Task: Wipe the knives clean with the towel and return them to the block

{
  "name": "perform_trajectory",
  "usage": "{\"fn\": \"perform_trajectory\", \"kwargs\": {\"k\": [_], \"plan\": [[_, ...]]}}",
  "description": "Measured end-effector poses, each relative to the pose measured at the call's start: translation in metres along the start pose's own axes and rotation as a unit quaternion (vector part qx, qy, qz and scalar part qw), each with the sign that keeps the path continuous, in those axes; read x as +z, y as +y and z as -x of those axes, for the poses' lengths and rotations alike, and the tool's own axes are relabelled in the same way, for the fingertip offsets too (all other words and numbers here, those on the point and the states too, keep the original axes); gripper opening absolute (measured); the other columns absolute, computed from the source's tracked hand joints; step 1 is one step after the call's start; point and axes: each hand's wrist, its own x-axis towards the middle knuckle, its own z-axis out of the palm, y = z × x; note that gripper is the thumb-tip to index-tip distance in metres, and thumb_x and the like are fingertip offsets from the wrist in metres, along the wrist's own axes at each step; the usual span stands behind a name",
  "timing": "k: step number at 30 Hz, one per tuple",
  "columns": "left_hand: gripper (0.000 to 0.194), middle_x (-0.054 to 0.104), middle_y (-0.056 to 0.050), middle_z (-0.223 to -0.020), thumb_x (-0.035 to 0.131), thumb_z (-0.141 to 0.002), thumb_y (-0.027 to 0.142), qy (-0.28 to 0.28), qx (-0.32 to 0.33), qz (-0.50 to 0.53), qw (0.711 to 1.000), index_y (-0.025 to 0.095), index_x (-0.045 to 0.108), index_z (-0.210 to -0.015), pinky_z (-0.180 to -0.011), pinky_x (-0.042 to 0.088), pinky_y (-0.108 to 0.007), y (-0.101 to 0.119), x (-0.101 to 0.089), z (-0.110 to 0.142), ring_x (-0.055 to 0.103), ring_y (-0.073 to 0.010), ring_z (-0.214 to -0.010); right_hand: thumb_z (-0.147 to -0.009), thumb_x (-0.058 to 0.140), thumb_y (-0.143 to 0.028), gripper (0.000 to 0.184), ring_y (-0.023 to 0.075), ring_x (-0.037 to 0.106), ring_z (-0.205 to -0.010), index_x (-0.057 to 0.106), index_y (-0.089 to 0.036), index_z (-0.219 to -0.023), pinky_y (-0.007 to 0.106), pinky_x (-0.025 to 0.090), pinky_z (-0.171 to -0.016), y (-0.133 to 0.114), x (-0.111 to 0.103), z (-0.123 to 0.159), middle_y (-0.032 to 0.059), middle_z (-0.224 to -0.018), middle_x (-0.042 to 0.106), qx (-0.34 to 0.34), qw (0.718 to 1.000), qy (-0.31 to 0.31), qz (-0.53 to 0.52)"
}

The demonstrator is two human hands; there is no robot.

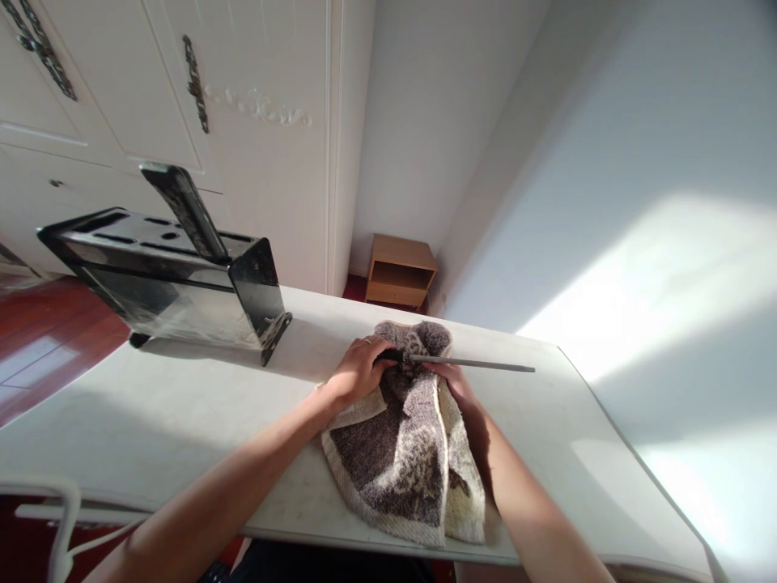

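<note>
And there it lay, across the crumpled brown-and-cream terry towel at six o'clock: a long, slim, grey metal rod with a black handle, its tip aimed at three! The left grip was wrapped around that handle, surely the best hold. The right grip pressed in at four, fingers partly hidden, so its closure couldn't be told. The rod looked stiff, fairly light, probably slick; the towel, soft and yielding.
</note>
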Motion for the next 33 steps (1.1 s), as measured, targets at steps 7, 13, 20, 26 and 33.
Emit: {"fn": "perform_trajectory", "kwargs": {"k": [7,13,20,26,33], "plan": [[0.016,0.070,-0.004,-0.098,0.060,-0.088,0.026,0.010,-0.034,-0.010,0.999,0.021,0.066,-0.102,-0.090,0.046,-0.034,-0.001,0.000,0.000,0.062,-0.0223,-0.098,-0.062,0.074,-0.032,0.032,0.0314,0.067,-0.094,0.072,-0.022,-0.092,0.043,0.051,-0.086,-0.006,0.007,0.011,0.0043,-0.090,0.075,0.003,0.997,-0.047,-0.055],[0.015,0.071,-0.004,-0.098,0.063,-0.086,0.025,0.038,-0.066,0.023,0.997,0.019,0.066,-0.099,-0.088,0.048,-0.034,0.002,0.001,-0.001,0.063,-0.0223,-0.096,-0.067,0.069,-0.040,0.036,0.0324,0.067,-0.095,0.072,-0.018,-0.096,0.044,0.051,-0.086,-0.005,0.004,0.013,0.0079,-0.095,0.074,0.022,0.994,-0.070,-0.076],[0.013,0.071,-0.002,-0.097,0.064,-0.085,0.023,0.044,-0.093,0.044,0.994,0.020,0.066,-0.097,-0.086,0.049,-0.033,0.005,-0.001,-0.002,0.064,-0.0217,-0.096,-0.067,0.068,-0.039,0.039,0.0326,0.069,-0.088,0.072,-0.018,-0.099,0.044,0.053,-0.078,0.002,-0.001,0.009,0.0088,-0.089,0.074,0.039,0.995,-0.072,-0.059],[0.012,0.071,-0.003,-0.095,0.062,-0.085,0.021,0.041,-0.058,0.043,0.997,0.020,0.067,-0.097,-0.086,0.049,-0.033,0.007,0.002,0.000,0.064,-0.0213,-0.094,-0.060,0.068,-0.031,0.026,0.0312,0.068,-0.086,0.072,-0.022,-0.084,0.043,0.052,-0.080,-0.001,-0.003,0.008,0.0035,-0.074,0.072,0.029,0.998,-0.050,-0.029],[0.012,0.070,-0.003,-0.093,0.062,-0.086,0.023,0.036,-0.070,0.054,0.995,0.020,0.067,-0.097,-0.083,0.050,-0.031,0.008,0.004,0.000,0.065,-0.0208,-0.091,-0.059,0.065,-0.030,0.025,0.0300,0.067,-0.086,0.072,-0.021,-0.082,0.043,0.050,-0.083,-0.003,0.001,0.012,0.0052,-0.080,0.073,0.035,0.995,-0.083,-0.036]]}}
